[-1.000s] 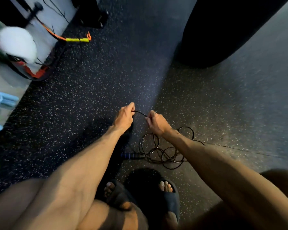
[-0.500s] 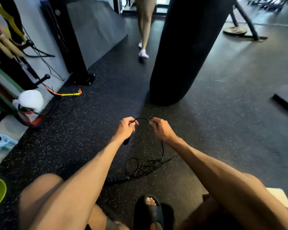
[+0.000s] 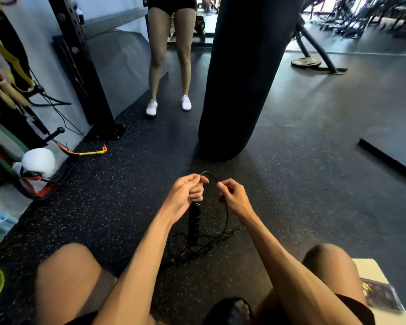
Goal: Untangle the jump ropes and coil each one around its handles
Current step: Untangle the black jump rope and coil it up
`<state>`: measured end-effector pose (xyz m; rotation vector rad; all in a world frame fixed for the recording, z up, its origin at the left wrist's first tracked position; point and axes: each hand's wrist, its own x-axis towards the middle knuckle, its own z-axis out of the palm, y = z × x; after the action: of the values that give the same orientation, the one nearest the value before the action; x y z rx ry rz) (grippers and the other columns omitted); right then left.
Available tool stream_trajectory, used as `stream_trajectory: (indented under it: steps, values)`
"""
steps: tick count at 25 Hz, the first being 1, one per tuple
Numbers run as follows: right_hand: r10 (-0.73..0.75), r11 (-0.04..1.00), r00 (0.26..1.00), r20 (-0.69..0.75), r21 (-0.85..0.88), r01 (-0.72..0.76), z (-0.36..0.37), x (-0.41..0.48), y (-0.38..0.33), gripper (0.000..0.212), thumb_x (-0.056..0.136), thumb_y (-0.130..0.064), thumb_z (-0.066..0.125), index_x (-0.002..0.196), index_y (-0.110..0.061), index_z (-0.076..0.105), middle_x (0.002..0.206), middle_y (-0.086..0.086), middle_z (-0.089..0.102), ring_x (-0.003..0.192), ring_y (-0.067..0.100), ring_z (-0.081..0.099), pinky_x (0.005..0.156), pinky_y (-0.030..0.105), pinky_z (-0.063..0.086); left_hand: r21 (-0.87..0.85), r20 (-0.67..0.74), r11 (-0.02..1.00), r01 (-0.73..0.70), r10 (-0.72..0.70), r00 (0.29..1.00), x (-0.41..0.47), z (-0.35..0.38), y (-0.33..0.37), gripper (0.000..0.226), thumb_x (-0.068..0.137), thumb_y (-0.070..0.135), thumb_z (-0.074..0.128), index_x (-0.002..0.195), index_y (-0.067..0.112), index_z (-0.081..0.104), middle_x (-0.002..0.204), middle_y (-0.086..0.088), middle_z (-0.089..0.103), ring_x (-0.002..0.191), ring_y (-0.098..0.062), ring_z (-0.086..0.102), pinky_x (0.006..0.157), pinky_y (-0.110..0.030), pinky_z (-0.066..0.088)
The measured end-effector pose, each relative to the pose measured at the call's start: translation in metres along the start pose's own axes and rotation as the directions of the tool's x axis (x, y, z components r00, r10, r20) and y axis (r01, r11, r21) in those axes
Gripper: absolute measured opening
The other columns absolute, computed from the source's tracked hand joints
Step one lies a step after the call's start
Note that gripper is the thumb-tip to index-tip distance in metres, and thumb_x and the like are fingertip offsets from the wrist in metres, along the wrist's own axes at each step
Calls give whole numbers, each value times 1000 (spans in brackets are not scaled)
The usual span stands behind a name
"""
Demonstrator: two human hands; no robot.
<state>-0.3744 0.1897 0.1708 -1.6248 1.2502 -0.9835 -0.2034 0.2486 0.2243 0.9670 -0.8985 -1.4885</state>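
A thin black jump rope [image 3: 225, 214] arcs between my two hands and drops to a tangled heap of loops [image 3: 198, 246] on the speckled rubber floor between my knees. My left hand [image 3: 185, 195] grips the top of a black handle [image 3: 194, 225], which hangs nearly upright below the fist, and pinches the cord where it leaves the handle. My right hand [image 3: 232, 195] pinches the same cord a short way along. A second handle is hard to make out in the heap.
A black punching bag [image 3: 239, 85] hangs just ahead. A person's legs in white shoes [image 3: 169, 105] stand beyond it. At left are a rack post [image 3: 89, 73], a white boxing glove [image 3: 39, 163] and a yellow-orange rope handle [image 3: 93, 152]. A black mat edge [image 3: 389, 160] lies right.
Both hands have risen from the floor, lifting the handle and cord out of the heap. The view has tilted up, bringing the bag and the standing person into sight.
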Motion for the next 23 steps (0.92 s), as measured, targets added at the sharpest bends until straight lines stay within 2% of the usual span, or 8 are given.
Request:
stream_trajectory:
  steps: [2,4,6,8,10,15,20,23]
  values:
    - [56,998,996,62,-8,-56,10,-14,20,10,96,-16,61,87,-15,57,66,-2,64,56,5,60,62,34,52,-107,-18,992,-61,60,998,1,3,7,25,104,8,35,103,-3,57,61,-2,41,55,-13,38,52,-23,34]
    - [116,992,985,127,-68,-108,20,-25,36,11,94,-20,63,87,-18,54,73,4,70,64,13,68,65,42,58,-131,-84,978,-160,150,985,6,0,12,24,104,6,34,106,-3,56,72,-10,60,69,-25,59,68,-30,53]
    - [124,987,974,190,-128,-101,25,-31,39,13,92,-24,66,87,-20,55,76,5,73,69,20,70,68,44,59,-86,-123,965,-247,236,964,15,-8,12,24,105,7,33,105,-2,56,94,-23,70,91,-38,69,87,-41,56]
    - [56,980,972,229,-200,-10,26,-30,30,14,93,-23,65,84,-20,54,71,1,70,62,13,66,63,33,55,24,-138,954,-300,301,944,25,-16,9,22,105,8,35,104,-1,55,107,-30,68,103,-41,67,93,-46,54]
    - [-35,967,964,264,-235,100,25,-26,16,14,94,-19,62,82,-19,54,67,-2,66,55,6,57,57,25,47,175,-161,931,-320,348,923,36,-24,3,20,105,7,37,103,-3,55,107,-30,68,102,-39,69,91,-46,55]
    - [-292,867,892,344,-298,399,19,-7,-3,8,97,-14,53,89,-13,54,70,-4,59,59,13,52,57,31,42,548,-121,803,-234,353,928,57,-39,-14,18,102,3,41,95,-1,57,90,-23,72,85,-27,74,77,-37,60]
    - [-389,782,858,334,-373,500,10,13,-9,8,98,-20,51,93,-14,54,81,-3,61,69,17,56,61,34,44,782,-8,618,-85,147,989,50,-40,-23,20,100,7,48,91,5,66,66,-1,68,55,-3,67,55,-15,51]
    - [-400,800,870,289,-354,485,5,23,-14,9,96,-22,55,89,-16,55,79,-4,64,69,15,58,62,34,46,774,63,633,-27,-34,997,50,-42,-25,29,104,12,42,91,1,66,51,5,58,40,-9,51,45,-22,40]
